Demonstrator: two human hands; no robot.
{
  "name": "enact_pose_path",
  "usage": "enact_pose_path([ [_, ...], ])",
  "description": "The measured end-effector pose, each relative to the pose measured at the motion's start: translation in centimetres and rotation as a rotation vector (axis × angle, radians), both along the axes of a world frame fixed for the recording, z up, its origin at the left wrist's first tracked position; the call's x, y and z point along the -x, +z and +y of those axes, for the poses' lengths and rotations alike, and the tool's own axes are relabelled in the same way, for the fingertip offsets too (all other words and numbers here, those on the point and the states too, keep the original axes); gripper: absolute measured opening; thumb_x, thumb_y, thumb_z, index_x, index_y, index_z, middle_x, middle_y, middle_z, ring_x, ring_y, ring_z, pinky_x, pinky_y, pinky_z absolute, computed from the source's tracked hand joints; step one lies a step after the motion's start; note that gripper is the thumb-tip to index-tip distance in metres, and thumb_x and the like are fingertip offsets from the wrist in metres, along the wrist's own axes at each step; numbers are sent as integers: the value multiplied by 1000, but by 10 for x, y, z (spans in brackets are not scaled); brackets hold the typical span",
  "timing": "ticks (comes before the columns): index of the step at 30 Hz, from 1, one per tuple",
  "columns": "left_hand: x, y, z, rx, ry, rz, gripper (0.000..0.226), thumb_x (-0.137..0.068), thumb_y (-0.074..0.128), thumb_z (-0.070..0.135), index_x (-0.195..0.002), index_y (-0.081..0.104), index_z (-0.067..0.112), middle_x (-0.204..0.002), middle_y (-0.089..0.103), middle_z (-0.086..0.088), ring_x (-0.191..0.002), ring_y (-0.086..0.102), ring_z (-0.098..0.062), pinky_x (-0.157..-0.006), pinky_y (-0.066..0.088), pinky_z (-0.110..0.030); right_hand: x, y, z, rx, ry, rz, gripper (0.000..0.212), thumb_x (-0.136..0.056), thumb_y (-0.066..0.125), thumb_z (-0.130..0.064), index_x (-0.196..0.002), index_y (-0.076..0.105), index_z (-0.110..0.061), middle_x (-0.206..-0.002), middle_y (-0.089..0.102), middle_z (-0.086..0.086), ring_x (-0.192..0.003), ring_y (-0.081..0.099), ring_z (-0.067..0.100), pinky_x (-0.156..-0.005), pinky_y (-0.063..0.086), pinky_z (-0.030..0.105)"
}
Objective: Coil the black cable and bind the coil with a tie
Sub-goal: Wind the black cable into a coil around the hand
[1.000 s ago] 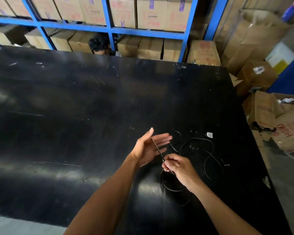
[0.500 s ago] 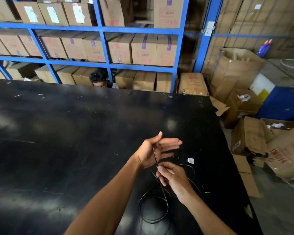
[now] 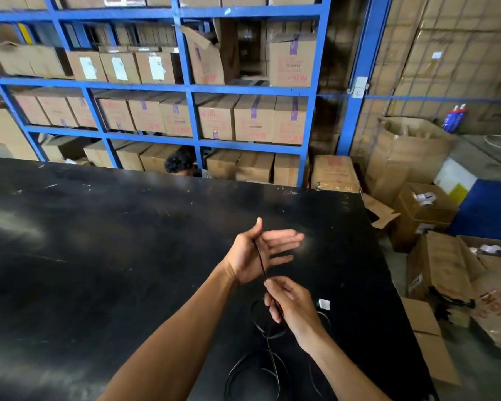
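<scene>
A thin black cable (image 3: 260, 260) runs taut across the palm of my left hand (image 3: 258, 254), from the base of the thumb down to my right hand (image 3: 289, 306). The left hand is spread flat, palm up, fingers pointing right; whether its thumb pins the cable end I cannot tell. My right hand pinches the cable between thumb and fingers just below the left wrist. The rest of the cable (image 3: 268, 363) hangs down and lies in loose loops on the black table (image 3: 104, 256). I cannot pick out a tie.
A small white tag (image 3: 324, 304) lies on the table right of my right hand. Blue shelving (image 3: 195, 89) full of cardboard boxes stands behind the table, and a person's head (image 3: 180, 164) shows past the far edge. Open cartons (image 3: 446, 273) crowd the floor at right.
The camera has tilted up, so more shelving shows. Both hands have lifted off the table with the cable stretched between them, and the loose loops trail lower on the table.
</scene>
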State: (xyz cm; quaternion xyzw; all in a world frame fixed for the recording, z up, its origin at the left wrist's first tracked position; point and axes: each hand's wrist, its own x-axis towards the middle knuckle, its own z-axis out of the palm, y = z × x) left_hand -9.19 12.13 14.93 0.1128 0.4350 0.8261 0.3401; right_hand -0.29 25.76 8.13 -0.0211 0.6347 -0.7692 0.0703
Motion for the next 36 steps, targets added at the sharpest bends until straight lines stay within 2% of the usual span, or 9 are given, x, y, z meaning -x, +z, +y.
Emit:
enact_pose_path([
  [6, 39, 46, -33, -197, -25, 33, 77, -101, 15, 62, -155, 32, 10, -161, 28, -24, -149, 24, -44, -113, 3, -78, 5, -24, 20, -168, -38, -38, 37, -95, 68, -42, -72, 73, -13, -54, 49, 6, -48, 44, 15, -54, 39, 24],
  [10, 52, 76, -42, -233, -85, 34, 68, -101, 23, 60, -156, 32, 20, -164, 17, -24, -150, 6, -51, -105, 7, -86, 19, -43, 55, -215, -113, -168, 44, -82, 77, -54, -71, 74, -11, -53, 44, 0, -51, 43, 15, -55, 42, 25],
  [13, 45, 86, -43, -256, -203, 59, 65, -102, 24, 59, -157, 26, 25, -166, 7, -21, -150, -2, -51, -102, 2, -88, 36, -51, 77, -206, -234, -309, 47, -77, 81, -51, -76, 74, -5, -51, 37, -3, -43, 36, 13, -55, 45, 29],
  [17, 13, 74, -33, -184, -486, 67, 64, -101, 20, 61, -158, 18, 33, -168, 3, -15, -151, -5, -49, -98, -2, -88, 76, -24, 94, -183, -284, -418, 35, -78, 84, -39, -74, 71, -7, -45, 34, -7, -35, 28, 9, -45, 34, 27],
  [22, -10, 43, -17, 156, -712, 16, 63, -99, 26, 65, -157, 19, 42, -169, 2, -7, -152, -7, -46, -101, 3, -87, 115, 55, 97, -400, -245, -281, 32, -74, 85, -33, -87, 79, -4, -43, 43, -7, -35, 33, 9, -40, 31, 24],
  [25, -9, 30, -21, 307, -567, -58, 69, -94, 37, 65, -157, 17, 42, -170, 1, -3, -152, -7, -44, -103, 4, -87, 120, 99, 96, -478, -177, -150, 22, -72, 84, -35, -74, 75, -15, -54, 48, -4, -42, 39, 8, -40, 29, 24],
  [28, -2, 20, -30, 325, -320, -133, 70, -92, 38, 64, -156, 21, 40, -170, 0, -1, -153, -6, -42, -102, 6, -88, 112, 124, 92, -509, -114, -51, 23, -73, 83, -35, -76, 76, -13, -59, 50, -3, -47, 40, 9, -42, 28, 25],
  [32, 11, 22, -37, 213, -80, -143, 68, -90, 42, 63, -152, 33, 38, -170, -2, -2, -152, -6, -43, -100, 13, -88, 87, 125, 85, -347, 75, -29, 24, -88, 74, -38, -88, 79, -15, -60, 50, -4, -44, 35, 8, -41, 28, 23],
  [36, 24, 38, -36, -21, 78, -120, 64, -91, 47, 59, -149, 43, 33, -169, 3, -8, -151, -7, -46, -96, 16, -90, 55, 85, 71, -165, 174, -24, 25, -102, 59, -36, -106, 78, -21, -58, 52, -1, -42, 37, 11, -41, 35, 24],
])
